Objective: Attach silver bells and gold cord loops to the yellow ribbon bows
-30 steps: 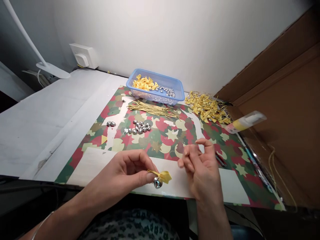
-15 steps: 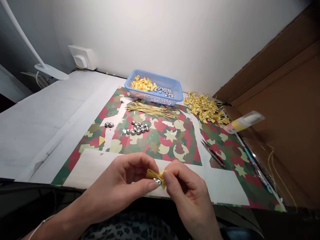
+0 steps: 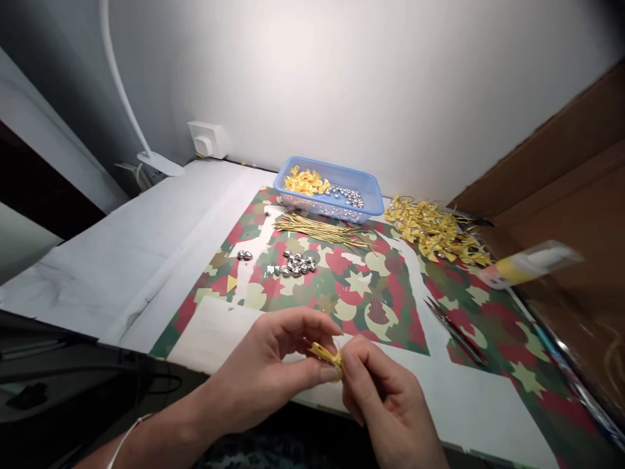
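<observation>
The left hand (image 3: 273, 371) and right hand (image 3: 385, 407) meet just above the near edge of the surface (image 3: 112, 260), their fingers pinching a small yellow bow (image 3: 326, 354) from either side. Open room lies to the left; a cardboard wall (image 3: 561, 189) closes the right. Behind the hands, on the patterned sheet (image 3: 371, 293), lie silver bells (image 3: 295, 264), gold cords (image 3: 322, 229), a blue basket (image 3: 375, 202) and a heap of bows (image 3: 434, 231); a dark tool (image 3: 454, 332) lies to the right. The glue bottle (image 3: 527, 266) is blurred, and fingertips cover most of the bow.

the white table (image 3: 122, 260) carries a camouflage-patterned sheet (image 3: 361, 286); on that sheet lie a blue basket (image 3: 328, 210), gold strings (image 3: 322, 229), silver bells (image 3: 295, 264), yellow bows (image 3: 434, 231).
</observation>
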`<action>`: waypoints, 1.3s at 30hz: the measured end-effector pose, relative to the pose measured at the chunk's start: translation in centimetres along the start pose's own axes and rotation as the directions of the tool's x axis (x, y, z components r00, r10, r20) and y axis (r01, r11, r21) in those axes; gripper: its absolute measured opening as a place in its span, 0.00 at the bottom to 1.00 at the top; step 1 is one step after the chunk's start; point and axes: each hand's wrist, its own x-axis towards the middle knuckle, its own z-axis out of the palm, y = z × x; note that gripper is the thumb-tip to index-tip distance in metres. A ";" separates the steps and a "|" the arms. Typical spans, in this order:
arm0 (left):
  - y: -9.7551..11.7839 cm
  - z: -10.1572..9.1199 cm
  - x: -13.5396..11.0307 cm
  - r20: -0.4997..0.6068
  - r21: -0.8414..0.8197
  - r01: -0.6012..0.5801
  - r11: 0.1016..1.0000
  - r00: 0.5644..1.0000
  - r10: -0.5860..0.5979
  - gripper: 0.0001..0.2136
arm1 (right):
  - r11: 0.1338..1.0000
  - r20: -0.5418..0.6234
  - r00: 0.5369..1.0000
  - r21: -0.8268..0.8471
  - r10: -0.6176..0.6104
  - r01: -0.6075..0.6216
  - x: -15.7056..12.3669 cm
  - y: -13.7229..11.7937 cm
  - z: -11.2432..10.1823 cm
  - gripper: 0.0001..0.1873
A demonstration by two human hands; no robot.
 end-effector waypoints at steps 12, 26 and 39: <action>1.3 -2.7 0.7 0.030 0.543 -0.139 0.828 0.989 0.146 0.14 | 0.951 -0.161 0.964 -0.259 -0.212 0.166 1.6 1.7 0.5 0.20; 4.8 -7.8 14.5 -0.165 0.986 0.160 0.044 0.911 0.378 0.13 | 0.821 -0.102 0.896 -0.455 -0.431 0.343 1.9 4.1 0.8 0.15; 3.6 -9.0 15.5 -0.203 0.978 0.202 0.045 0.899 0.389 0.12 | 0.850 -0.118 0.909 -0.421 -0.399 0.318 1.7 3.6 0.8 0.14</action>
